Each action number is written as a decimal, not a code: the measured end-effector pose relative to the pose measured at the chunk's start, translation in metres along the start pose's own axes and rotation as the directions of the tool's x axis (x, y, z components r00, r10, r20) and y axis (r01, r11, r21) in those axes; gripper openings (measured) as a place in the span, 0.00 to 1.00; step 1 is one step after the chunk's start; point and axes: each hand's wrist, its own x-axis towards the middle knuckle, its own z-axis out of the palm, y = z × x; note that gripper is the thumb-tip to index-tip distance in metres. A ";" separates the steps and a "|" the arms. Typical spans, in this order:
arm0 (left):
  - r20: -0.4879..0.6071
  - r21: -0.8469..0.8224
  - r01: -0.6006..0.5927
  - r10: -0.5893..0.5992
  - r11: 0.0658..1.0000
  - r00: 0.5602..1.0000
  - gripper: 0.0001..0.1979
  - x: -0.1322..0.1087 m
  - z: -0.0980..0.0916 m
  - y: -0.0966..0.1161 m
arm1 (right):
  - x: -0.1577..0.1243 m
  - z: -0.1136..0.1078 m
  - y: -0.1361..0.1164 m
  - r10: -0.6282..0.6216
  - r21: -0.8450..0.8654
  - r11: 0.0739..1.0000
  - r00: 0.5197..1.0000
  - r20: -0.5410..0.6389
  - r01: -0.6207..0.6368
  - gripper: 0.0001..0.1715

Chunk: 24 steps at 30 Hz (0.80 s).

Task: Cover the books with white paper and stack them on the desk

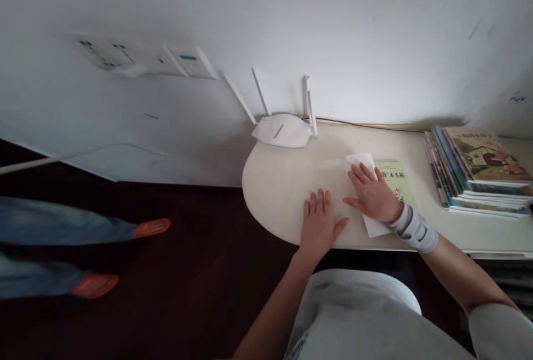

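Note:
My left hand (320, 224) lies flat on the cream table (275, 182) near its front edge, fingers spread, holding nothing. To its right, my right hand (372, 192) rests palm down with spread fingers on a white sheet of paper (378, 227), which shows above and below the hand. A grey and white band circles my right wrist. Beside the paper, partly behind my right hand, a light green book (396, 180) lies on the table.
A white router (283, 130) with raised antennas stands at the table's back against the wall. Several books (487, 155) are stacked at the right. Sockets (189, 65) are on the wall. At the left, a person's legs (58, 224) in orange shoes stand on the dark floor.

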 end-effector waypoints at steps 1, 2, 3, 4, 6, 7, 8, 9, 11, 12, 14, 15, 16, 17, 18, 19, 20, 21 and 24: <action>0.013 0.022 -0.004 0.004 1.000 1.000 0.37 0.000 0.002 -0.003 | -0.001 0.005 -0.003 -0.018 -0.054 0.998 0.999 0.027 0.019 0.36; 0.016 0.036 -0.012 0.011 0.999 1.000 0.36 -0.001 0.004 -0.004 | -0.002 0.010 -0.005 -0.041 -0.087 0.995 0.998 0.046 0.045 0.34; 0.010 0.042 -0.018 0.017 0.999 1.000 0.35 -0.001 0.005 -0.005 | -0.003 0.015 -0.006 -0.064 -0.106 0.992 0.996 0.058 0.070 0.33; -0.002 0.044 -0.024 0.024 0.999 1.000 0.34 -0.002 0.005 -0.006 | -0.003 0.019 -0.006 -0.083 -0.116 0.989 0.994 0.064 0.090 0.31; -0.027 0.038 -0.026 0.027 0.999 0.999 0.32 -0.002 0.004 -0.006 | -0.002 0.024 -0.005 -0.100 -0.130 0.986 0.993 0.064 0.108 0.27; -0.034 0.035 -0.023 0.024 0.999 0.999 0.32 -0.002 0.004 -0.005 | -0.001 0.026 -0.004 -0.102 -0.134 0.985 0.993 0.063 0.110 0.26; -0.036 0.031 -0.019 0.020 0.999 0.999 0.32 -0.002 0.004 -0.005 | 0.000 0.026 -0.004 -0.106 -0.134 0.984 0.992 0.064 0.114 0.25; -0.034 0.029 -0.015 0.016 0.999 0.999 0.33 -0.002 0.004 -0.005 | 0.002 0.026 -0.004 -0.110 -0.130 0.984 0.992 0.066 0.118 0.24; -0.029 0.027 -0.014 0.014 1.000 0.999 0.35 -0.003 0.004 -0.004 | 0.005 0.026 -0.006 -0.119 -0.117 0.985 0.991 0.069 0.126 0.24; -0.026 0.027 -0.017 0.017 0.999 1.000 0.36 -0.003 0.003 -0.004 | 0.006 0.026 -0.007 -0.123 -0.111 0.985 0.990 0.070 0.130 0.24; -0.019 0.031 -0.025 0.025 0.999 0.999 0.38 -0.004 0.002 -0.004 | 0.009 0.026 -0.008 -0.126 -0.101 0.986 0.990 0.069 0.132 0.24; -0.014 0.032 -0.029 0.030 0.999 0.999 0.38 -0.004 0.002 -0.003 | 0.010 0.026 -0.009 -0.125 -0.098 0.987 0.990 0.067 0.131 0.24; -0.008 0.032 -0.033 0.033 0.999 0.999 0.39 -0.004 0.000 -0.003 | 0.010 0.026 -0.009 -0.124 -0.094 0.987 0.990 0.067 0.130 0.24; -0.001 0.031 -0.037 0.037 0.999 0.999 0.39 -0.004 -0.001 -0.002 | 0.010 0.026 -0.009 -0.124 -0.087 0.988 0.990 0.066 0.130 0.24; 0.008 0.028 -0.046 0.046 0.999 0.999 0.38 -0.004 -0.003 -0.002 | 0.010 0.026 -0.009 -0.127 -0.076 0.988 0.990 0.064 0.132 0.24; 0.018 0.022 -0.063 0.063 0.998 0.998 0.37 -0.005 -0.005 -0.002 | 0.010 0.026 -0.009 -0.133 -0.062 0.989 0.989 0.060 0.136 0.24; 0.029 0.012 -0.089 0.089 0.996 0.996 0.35 -0.005 -0.007 -0.001 | 0.010 0.026 -0.008 -0.141 -0.045 0.989 0.988 0.056 0.144 0.24; 0.040 -0.001 -0.120 0.120 0.993 0.992 0.33 -0.005 -0.009 -0.001 | 0.011 0.026 -0.007 -0.151 -0.026 0.988 0.987 0.051 0.152 0.23; 0.063 -0.049 -0.191 0.194 0.980 0.979 0.31 -0.006 -0.015 -0.001 | 0.016 0.027 -0.007 -0.181 0.036 0.983 0.983 0.037 0.180 0.23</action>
